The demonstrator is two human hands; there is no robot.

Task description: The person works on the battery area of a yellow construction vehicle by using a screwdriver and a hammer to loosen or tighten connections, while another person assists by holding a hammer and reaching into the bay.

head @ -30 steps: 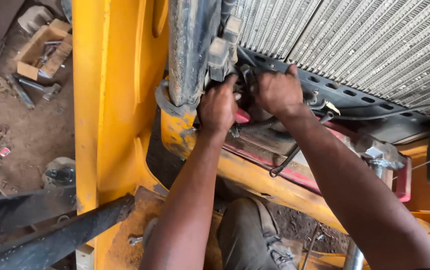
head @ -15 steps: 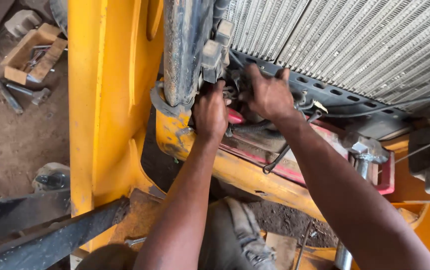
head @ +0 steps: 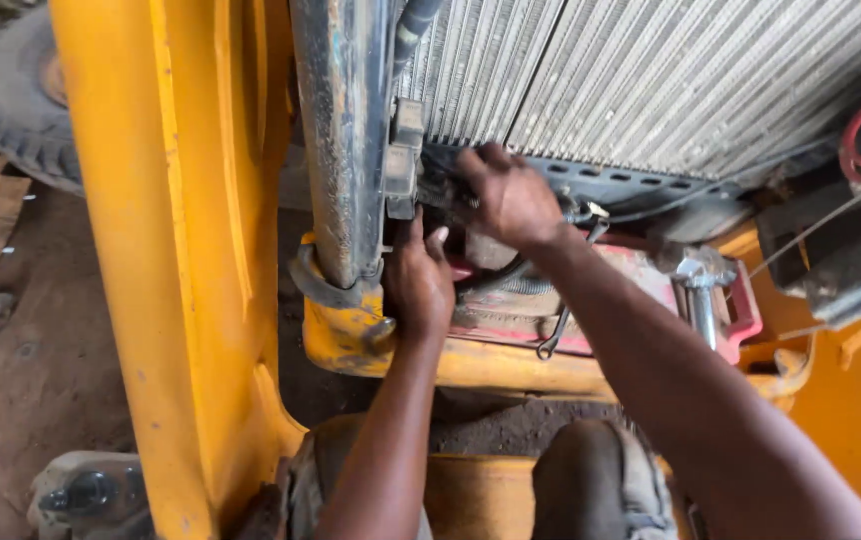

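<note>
Kneeling figure's knees at bottom. Left hand [head: 419,282] pressed against dark fitting [head: 451,195] beside grimy vertical steel post [head: 343,140], grip unclear. Right hand [head: 507,196] curled over same fitting, under ribbed silver radiator [head: 651,70]; grip contents hidden.

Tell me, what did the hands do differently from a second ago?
Not much: the left hand slid a bit lower, under the right hand, and the camera swung right. Both hands stayed pressed into the dark fittings below the finned radiator, beside the yellow frame. Nothing was visibly picked up or dropped.
</note>
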